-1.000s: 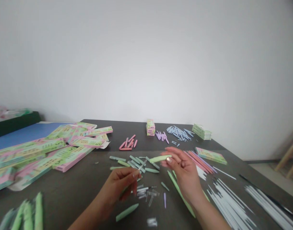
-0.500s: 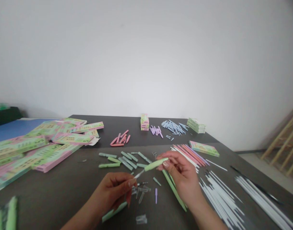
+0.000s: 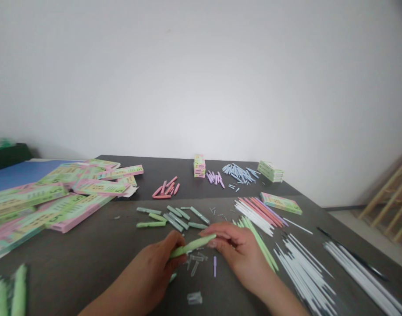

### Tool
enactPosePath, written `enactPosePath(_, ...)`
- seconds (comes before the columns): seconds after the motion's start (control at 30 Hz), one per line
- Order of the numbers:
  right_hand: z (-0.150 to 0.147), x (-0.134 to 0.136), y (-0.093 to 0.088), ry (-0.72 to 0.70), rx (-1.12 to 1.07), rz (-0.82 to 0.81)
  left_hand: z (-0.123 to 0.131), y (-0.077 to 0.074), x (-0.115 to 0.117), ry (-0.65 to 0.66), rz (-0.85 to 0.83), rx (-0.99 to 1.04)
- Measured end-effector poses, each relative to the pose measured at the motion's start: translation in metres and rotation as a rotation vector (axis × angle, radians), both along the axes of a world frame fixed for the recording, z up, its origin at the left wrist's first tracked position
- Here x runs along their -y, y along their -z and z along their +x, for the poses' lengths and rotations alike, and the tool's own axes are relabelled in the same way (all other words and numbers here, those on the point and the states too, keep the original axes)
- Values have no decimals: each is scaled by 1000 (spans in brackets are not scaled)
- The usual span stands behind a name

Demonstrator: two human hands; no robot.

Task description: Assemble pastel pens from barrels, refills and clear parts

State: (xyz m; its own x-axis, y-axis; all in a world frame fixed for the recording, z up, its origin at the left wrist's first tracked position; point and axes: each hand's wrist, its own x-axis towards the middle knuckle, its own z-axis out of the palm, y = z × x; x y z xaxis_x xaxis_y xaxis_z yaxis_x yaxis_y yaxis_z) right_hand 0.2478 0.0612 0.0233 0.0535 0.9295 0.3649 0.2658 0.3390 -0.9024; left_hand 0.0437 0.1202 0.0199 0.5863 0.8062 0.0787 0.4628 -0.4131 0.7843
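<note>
Faces a pale wall (image 3: 201,87) across a dark table (image 3: 115,254), with a purple piece (image 3: 215,266) as landmark. Holds a light-green barrel (image 3: 193,245) in the air, just beyond and left of the purple piece, tilted with its right end higher in view. Curls the fingers of the left hand (image 3: 159,263) closed round the left end; brings thumb and forefinger of the right hand (image 3: 242,250) together at the tapered right end, apparently pinching it, though cannot tell the exact contact. Seems, by the two-handed grip, to be working the barrel end to end, perhaps seating its parts. Probably calls for a firm left grip, both ends kept in line and measured pressure from the right. Shows clear caps (image 3: 194,268) loose just left of the purple piece, grey-green barrels (image 3: 173,222) beyond and left of it, white rods (image 3: 301,274) to its right and printed boxes (image 3: 72,210) far to its left.
</note>
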Motion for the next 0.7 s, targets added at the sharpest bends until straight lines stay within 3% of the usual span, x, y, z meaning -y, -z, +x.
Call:
enactPosePath(0.27,-6,-2,8,76,184,-7,-1,4,-2,-17,33,-39)
enactPosePath(0.53,-13,-1,14,197,100,80,0,9,-1,-15,14,80)
enactPosePath(0.7,-17,0,11,148,119,126,0,14,-3,-47,114,47)
